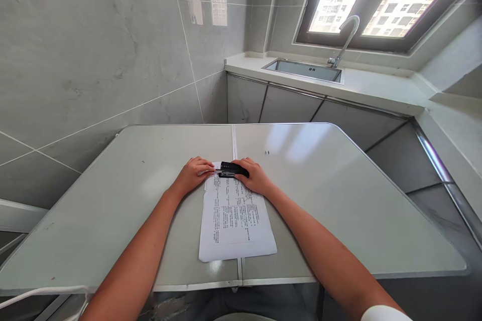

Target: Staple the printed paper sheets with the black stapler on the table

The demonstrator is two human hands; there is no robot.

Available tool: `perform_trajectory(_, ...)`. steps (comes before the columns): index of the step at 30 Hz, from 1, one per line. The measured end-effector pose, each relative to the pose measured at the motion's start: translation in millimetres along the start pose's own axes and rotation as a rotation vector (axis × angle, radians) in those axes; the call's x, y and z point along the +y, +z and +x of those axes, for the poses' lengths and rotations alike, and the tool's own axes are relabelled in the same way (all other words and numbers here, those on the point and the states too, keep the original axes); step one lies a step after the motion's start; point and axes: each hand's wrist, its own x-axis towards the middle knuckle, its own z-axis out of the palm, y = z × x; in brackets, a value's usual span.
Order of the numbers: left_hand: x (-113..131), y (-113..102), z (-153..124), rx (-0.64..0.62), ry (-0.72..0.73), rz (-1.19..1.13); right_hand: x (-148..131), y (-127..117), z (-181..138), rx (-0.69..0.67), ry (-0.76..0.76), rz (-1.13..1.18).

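Note:
A black stapler (234, 168) lies crosswise over the top edge of some printed paper (237, 220). My right hand (254, 175) is closed around its right end. From the stapler's left end a thin silvery metal part sticks out. There my left hand (195, 174) has its fingertips pinched together on that part, by the paper's top left corner. Whether it holds anything else is hidden. The paper lies flat with its text turned sideways, and its left edge looks uneven. I cannot tell how many sheets there are.
Two tiny bits (267, 152) lie on the pale folding table (339, 210) beyond my right hand. A metal strip seam runs down the table's middle. A white cable (45, 291) hangs at the front left. Behind stand a counter with a sink (305, 69) and a tap (348, 35).

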Motion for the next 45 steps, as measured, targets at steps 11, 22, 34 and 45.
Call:
perform_trajectory(11, 26.5, -8.2, 4.4, 0.027, -0.062, -0.224, -0.4, -13.4, -2.2, 0.051, -0.034, 0.194)
perform_trajectory(22, 38.8, 5.6, 9.6, 0.015, -0.074, -0.248, -29.7, -13.1, -10.0, 0.035, -0.041, 0.153)
perform_trajectory(34, 36.4, 23.4, 3.6, -0.248, 0.009, -0.007, 35.7, -101.4, -50.8, 0.242, 0.425, -0.03)
perform_trajectory(45, 31.2, 24.5, 4.1, -0.219, -0.038, -0.034, 19.0, -107.7, -72.7, -0.334, 0.053, 0.09)
